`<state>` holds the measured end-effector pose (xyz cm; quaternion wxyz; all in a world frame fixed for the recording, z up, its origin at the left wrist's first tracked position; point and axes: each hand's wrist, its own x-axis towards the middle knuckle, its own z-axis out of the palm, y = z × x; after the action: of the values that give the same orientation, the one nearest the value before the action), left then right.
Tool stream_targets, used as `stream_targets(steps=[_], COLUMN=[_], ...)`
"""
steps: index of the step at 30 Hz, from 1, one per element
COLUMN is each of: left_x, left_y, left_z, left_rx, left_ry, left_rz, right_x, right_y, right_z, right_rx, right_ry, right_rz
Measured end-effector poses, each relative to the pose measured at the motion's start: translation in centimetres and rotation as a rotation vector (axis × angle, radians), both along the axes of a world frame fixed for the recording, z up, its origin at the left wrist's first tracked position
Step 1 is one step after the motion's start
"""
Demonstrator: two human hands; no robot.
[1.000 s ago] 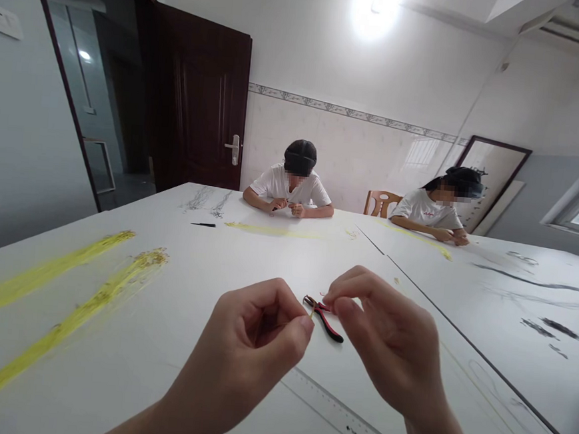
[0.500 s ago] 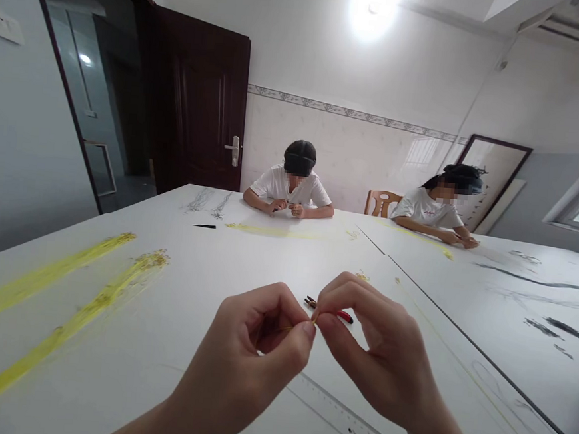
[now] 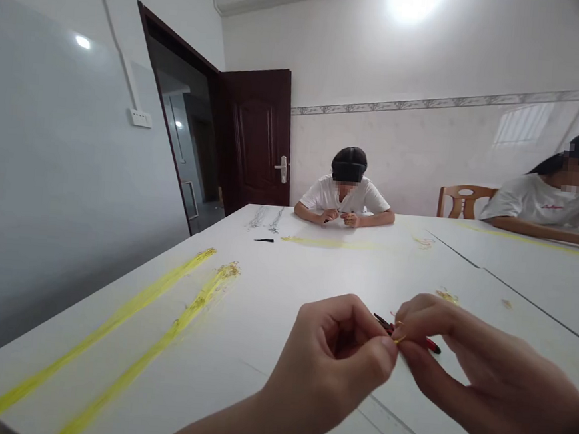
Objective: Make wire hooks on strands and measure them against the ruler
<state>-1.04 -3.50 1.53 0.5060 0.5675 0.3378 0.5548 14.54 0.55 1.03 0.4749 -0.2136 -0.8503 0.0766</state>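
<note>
My left hand (image 3: 335,368) is closed in a pinch, thumb against forefinger. Facing it, my right hand (image 3: 487,386) pinches too, and the fingertips of both meet. Between them shows a short bit of thin yellow strand (image 3: 400,340), its end curling near my right fingers; most of it is hidden. Behind my right hand lie small pliers (image 3: 432,346) with a red and black handle, partly covered by the fingers. A clear ruler (image 3: 403,429) rests on the table below both hands.
Two long bundles of yellow strands (image 3: 126,310) stretch across the white table's left side. A small yellow heap (image 3: 446,295) lies beyond my right hand. A slim black tool (image 3: 264,240) sits farther off. Two people (image 3: 346,191) work across the table, near an open door (image 3: 260,134).
The view has swung left, so the bundles, door and people appear farther right. Both hands keep their pinch, and a yellow end now shows more plainly at the fingertips.
</note>
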Motion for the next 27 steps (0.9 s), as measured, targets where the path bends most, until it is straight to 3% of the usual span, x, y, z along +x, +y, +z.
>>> stream_targets(steps=[7, 13, 18, 27], left_x=[0.2, -0.2, -0.3, -0.2], left_y=[0.0, 0.2, 0.4, 0.5], left_z=[0.0, 0.0, -0.3, -0.6], left_rx=[-0.008, -0.021, 0.002, 0.013], left_ry=[0.045, 0.064, 0.106, 0.128], left_rz=[-0.01, 0.042, 0.021, -0.004], right_x=[0.6, 1.3, 1.0, 0.4], right_y=[-0.4, -0.3, -0.5, -0.6], right_z=[0.0, 0.4, 0.6, 0.3], right_rx=[-0.105, -0.204, -0.2, -0.207], right_ry=[-0.031, 0.091, 0.093, 0.044], right_rz=[-0.02, -0.001, 0.11, 0.033])
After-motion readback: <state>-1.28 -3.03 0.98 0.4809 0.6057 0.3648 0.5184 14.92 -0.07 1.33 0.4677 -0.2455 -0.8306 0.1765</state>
